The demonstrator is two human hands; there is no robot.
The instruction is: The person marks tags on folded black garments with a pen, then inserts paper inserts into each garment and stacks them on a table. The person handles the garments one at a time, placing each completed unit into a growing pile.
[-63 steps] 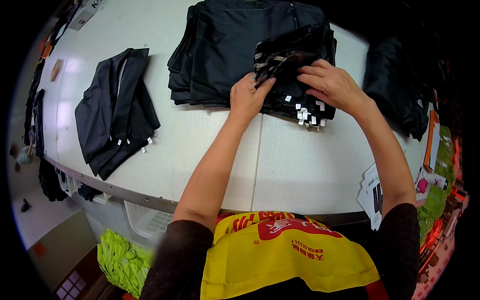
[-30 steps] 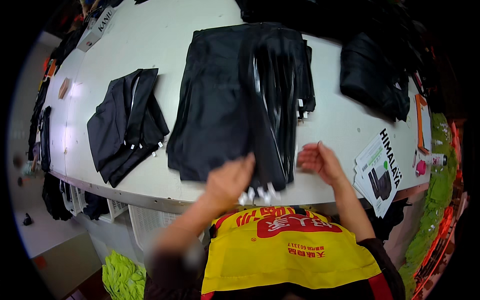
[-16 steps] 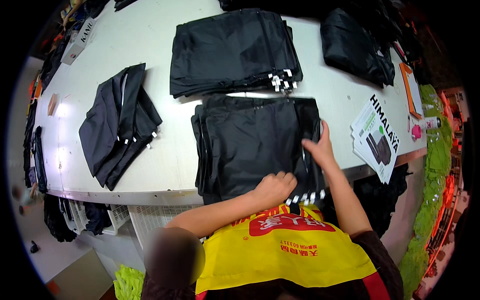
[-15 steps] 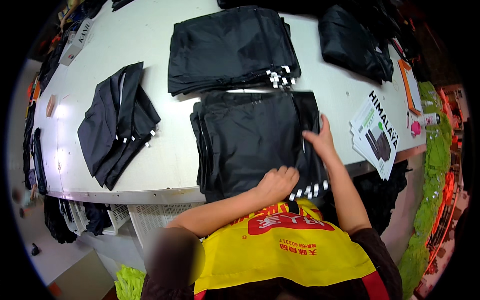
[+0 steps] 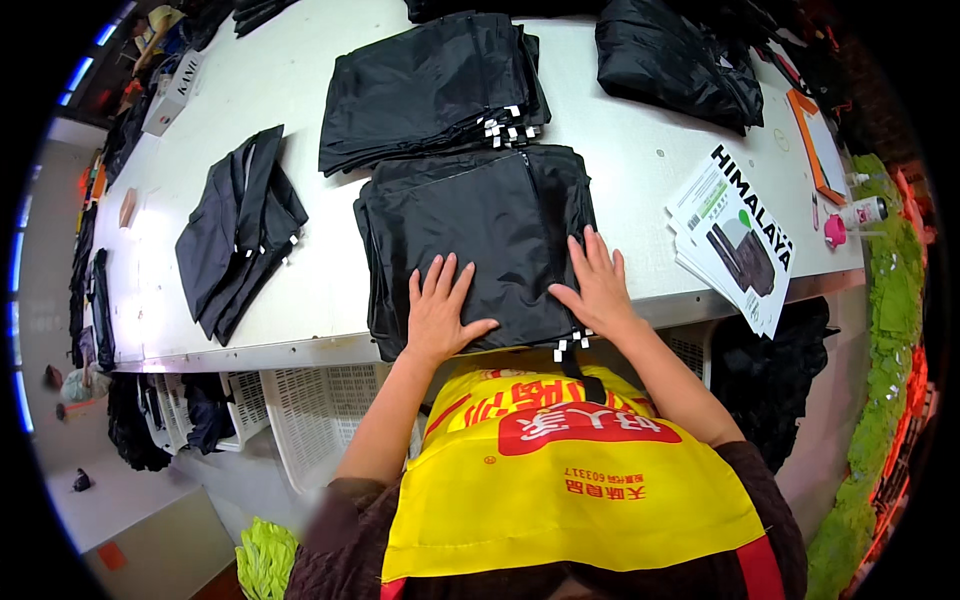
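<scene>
Your left hand (image 5: 438,312) and right hand (image 5: 598,285) press the folded black stack (image 5: 480,235) flat at the bench (image 5: 640,170) edge, fingers spread, gripping nothing. The smoothing step appears in hand; next calls for squaring its edges.

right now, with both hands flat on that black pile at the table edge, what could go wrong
The near stack overhangs the table edge, tags dangling, so it might slide off if the left hand or right hand eases up. It also touches the far stack, so a push could nudge that one crooked.
</scene>
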